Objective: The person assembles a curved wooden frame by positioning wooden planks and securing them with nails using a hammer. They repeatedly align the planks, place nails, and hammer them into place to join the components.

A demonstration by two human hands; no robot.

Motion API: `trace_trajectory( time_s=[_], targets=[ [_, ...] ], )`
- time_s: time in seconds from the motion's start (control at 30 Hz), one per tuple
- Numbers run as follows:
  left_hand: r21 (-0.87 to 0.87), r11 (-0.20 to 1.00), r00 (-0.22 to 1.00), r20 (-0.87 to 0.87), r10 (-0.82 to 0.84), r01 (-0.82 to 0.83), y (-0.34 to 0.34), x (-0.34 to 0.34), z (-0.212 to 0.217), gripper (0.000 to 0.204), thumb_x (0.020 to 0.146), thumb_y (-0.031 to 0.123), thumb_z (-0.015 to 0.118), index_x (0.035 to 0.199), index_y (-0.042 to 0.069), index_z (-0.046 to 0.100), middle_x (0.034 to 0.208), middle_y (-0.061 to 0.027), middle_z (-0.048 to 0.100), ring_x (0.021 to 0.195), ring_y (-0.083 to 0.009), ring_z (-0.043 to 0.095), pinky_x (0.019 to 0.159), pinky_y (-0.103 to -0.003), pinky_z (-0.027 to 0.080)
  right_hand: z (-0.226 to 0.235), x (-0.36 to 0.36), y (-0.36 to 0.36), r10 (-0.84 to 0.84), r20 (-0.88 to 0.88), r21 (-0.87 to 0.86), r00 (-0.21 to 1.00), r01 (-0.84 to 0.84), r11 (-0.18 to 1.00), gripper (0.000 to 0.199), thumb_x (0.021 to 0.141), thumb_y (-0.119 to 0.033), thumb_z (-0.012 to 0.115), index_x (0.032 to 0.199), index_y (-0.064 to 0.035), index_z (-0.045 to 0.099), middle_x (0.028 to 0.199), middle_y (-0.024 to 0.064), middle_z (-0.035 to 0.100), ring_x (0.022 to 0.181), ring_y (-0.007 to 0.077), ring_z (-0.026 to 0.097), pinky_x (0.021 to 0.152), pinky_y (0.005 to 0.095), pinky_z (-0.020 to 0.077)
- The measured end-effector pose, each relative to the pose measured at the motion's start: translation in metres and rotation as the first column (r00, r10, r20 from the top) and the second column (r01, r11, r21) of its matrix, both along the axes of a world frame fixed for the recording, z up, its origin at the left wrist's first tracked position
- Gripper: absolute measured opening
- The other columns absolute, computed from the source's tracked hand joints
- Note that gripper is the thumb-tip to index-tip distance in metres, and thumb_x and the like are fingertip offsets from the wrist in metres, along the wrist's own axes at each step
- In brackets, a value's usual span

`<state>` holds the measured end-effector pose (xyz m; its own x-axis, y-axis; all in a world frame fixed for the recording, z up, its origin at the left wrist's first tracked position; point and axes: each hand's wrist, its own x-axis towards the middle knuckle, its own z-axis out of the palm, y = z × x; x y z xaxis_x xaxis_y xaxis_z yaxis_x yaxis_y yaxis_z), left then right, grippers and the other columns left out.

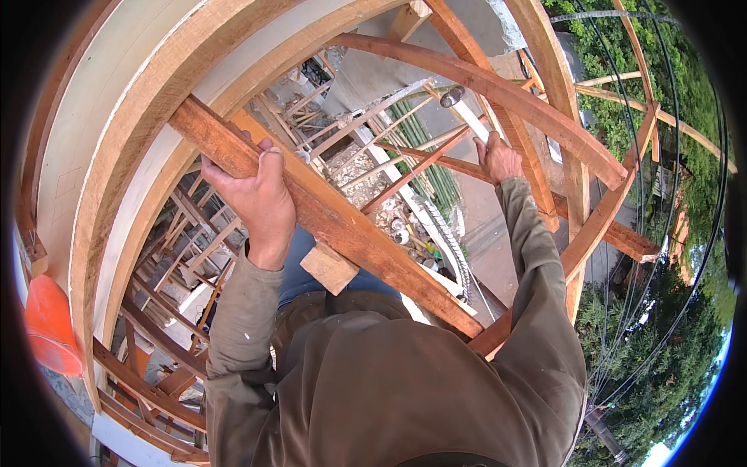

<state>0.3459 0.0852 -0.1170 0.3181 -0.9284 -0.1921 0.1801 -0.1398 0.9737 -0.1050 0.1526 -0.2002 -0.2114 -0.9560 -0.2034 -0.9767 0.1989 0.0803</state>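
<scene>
My left hand [261,201] is closed round a reddish-brown wooden beam [366,237], its thumb over the top edge near the upper left end. The beam slants down to the right across the front of my body, and its upper end meets a curved wooden rib [117,148]. A short wood block [330,268] sticks out from under the beam's near side. Out to the right, my right hand [500,159] grips a hammer [469,118] by its pale handle. The dark metal head points up and left, apart from the beam.
Crossing timbers [475,78] frame the space ahead and right. An orange-red plastic container [53,327] is at far left. Far below lie bamboo poles [428,163], scaffolding and rubble. Black cables [669,86] hang before trees on the right.
</scene>
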Motion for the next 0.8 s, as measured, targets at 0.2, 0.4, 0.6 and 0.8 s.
trace_trajectory(
  time_s=[0.2, 0.4, 0.6, 0.8],
  targets=[
    [-0.033, 0.998, 0.986, -0.161, 0.039, -0.045, 0.008, -0.015, 0.042, 0.048, 0.092, -0.001, 0.065, 0.130, 0.000, 0.035, 0.116, -0.0172, 0.060, 0.093, -0.0205, 0.069, 0.072, -0.033, 0.060, 0.015, 0.035, -0.017, 0.342, 0.078, -0.204, 0.936, -0.321, 0.925, 0.034, 0.096, -0.039, 0.067, 0.101, -0.0079, 0.057, 0.081, 0.0153, 0.064, 0.068, 0.0359, 0.068, 0.057, 0.0469, 0.0528],
    [-0.062, 0.997, 0.981, -0.188, -0.049, 0.038, 0.008, 0.000, 0.024, 0.050, 0.093, -0.001, 0.065, 0.132, 0.001, 0.034, 0.121, -0.0153, 0.056, 0.105, -0.0219, 0.067, 0.079, -0.036, 0.061, 0.008, 0.033, -0.005, 0.143, 0.002, -0.100, 0.990, -0.142, 0.985, 0.033, 0.093, -0.037, 0.071, 0.100, -0.0079, 0.057, 0.076, 0.0145, 0.065, 0.064, 0.0350, 0.068, 0.055, 0.0476, 0.0527],
    [-0.037, 0.999, 0.998, -0.060, 0.008, -0.011, 0.005, -0.009, 0.018, 0.050, 0.093, -0.002, 0.062, 0.133, 0.003, 0.034, 0.122, -0.0149, 0.055, 0.107, -0.0224, 0.066, 0.082, -0.036, 0.060, -0.008, -0.015, -0.025, -0.121, -0.090, 0.109, 0.989, 0.131, 0.985, 0.039, 0.102, -0.046, 0.058, 0.098, -0.0072, 0.058, 0.077, 0.0215, 0.069, 0.071, 0.0375, 0.073, 0.056, 0.0498, 0.0552],
    [-0.015, 1.000, 0.999, -0.047, 0.021, -0.022, 0.005, -0.005, 0.018, 0.051, 0.093, -0.002, 0.061, 0.135, 0.003, 0.032, 0.123, -0.0165, 0.054, 0.107, -0.0241, 0.066, 0.080, -0.037, 0.061, -0.009, 0.011, -0.007, 0.169, 0.012, -0.151, 0.985, -0.166, 0.975, 0.046, 0.103, -0.050, 0.054, 0.103, -0.0042, 0.053, 0.073, 0.0230, 0.068, 0.064, 0.0420, 0.069, 0.053, 0.0524, 0.0535]
  ],
)
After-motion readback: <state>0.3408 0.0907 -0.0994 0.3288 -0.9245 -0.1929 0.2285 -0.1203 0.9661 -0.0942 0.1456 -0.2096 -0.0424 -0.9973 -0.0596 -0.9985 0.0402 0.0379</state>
